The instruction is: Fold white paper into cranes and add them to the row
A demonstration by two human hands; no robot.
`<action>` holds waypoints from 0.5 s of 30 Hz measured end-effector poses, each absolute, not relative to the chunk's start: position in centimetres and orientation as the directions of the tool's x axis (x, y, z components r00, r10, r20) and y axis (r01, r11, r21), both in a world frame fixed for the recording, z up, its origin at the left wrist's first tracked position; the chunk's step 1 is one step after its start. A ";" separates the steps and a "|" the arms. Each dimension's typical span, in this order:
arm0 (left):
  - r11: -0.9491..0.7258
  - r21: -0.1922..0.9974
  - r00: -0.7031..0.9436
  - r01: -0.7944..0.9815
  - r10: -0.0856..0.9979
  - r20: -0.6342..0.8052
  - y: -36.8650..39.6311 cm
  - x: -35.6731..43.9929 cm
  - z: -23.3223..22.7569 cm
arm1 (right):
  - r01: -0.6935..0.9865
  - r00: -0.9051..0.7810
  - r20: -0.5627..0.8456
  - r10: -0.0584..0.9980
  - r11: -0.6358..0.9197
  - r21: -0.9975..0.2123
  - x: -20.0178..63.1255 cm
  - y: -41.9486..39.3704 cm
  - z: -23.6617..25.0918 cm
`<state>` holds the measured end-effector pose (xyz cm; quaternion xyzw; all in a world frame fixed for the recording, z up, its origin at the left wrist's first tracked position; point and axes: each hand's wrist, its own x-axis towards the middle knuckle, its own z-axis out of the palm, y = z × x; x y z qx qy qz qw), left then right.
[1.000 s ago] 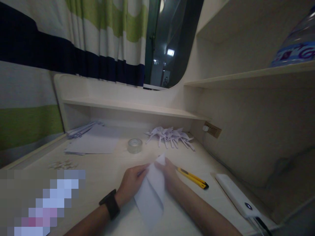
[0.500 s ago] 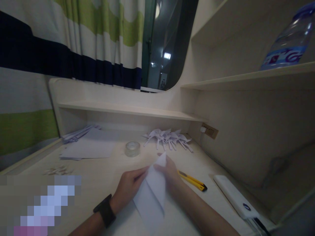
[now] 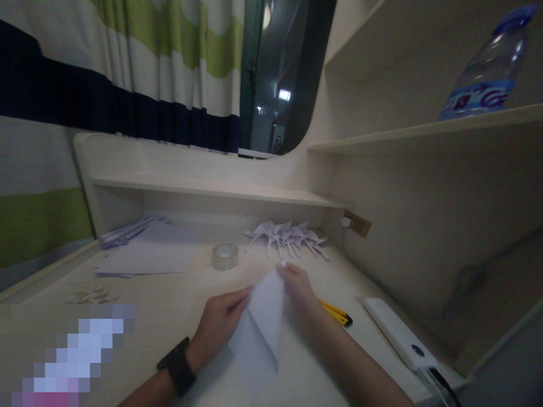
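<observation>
The label on the clear plastic water bottle [image 3: 483, 68] is too blurred to read. Both the left hand [image 3: 218, 322] and right hand [image 3: 299, 288] pinch a smooth, white, pointed folded paper sheet [image 3: 263, 322] lying between their fingers on the pale wooden desk [image 3: 169, 305]; a yellow utility knife [image 3: 337, 312] lies just right of the right fingers.

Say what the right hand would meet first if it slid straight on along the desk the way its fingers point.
Probably the pile of folded paper pieces: the right hand, pinching the paper sheet, points up and slightly left toward it. Depth is unclear.
</observation>
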<state>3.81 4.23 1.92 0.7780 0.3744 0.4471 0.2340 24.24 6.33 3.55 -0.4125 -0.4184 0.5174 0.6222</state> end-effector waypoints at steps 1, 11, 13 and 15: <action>-0.610 0.701 0.322 0.369 0.792 0.519 4.1 3.9 2.0 | -0.300 0.122 0.092 0.988 0.125 -0.946 24.3 6.4 3.5; -0.462 0.864 0.391 0.199 0.846 0.362 3.0 4.1 4.2 | -0.236 0.123 0.034 0.992 0.062 -0.970 23.8 5.9 3.1; -0.406 0.898 0.367 0.170 0.872 0.325 2.9 4.3 4.4 | -0.231 0.088 0.015 0.996 0.035 -0.972 23.1 5.4 3.2; -0.340 0.927 0.335 0.159 0.901 0.274 2.9 4.6 4.2 | -0.209 0.076 -0.002 0.997 0.013 -0.978 22.2 4.8 3.4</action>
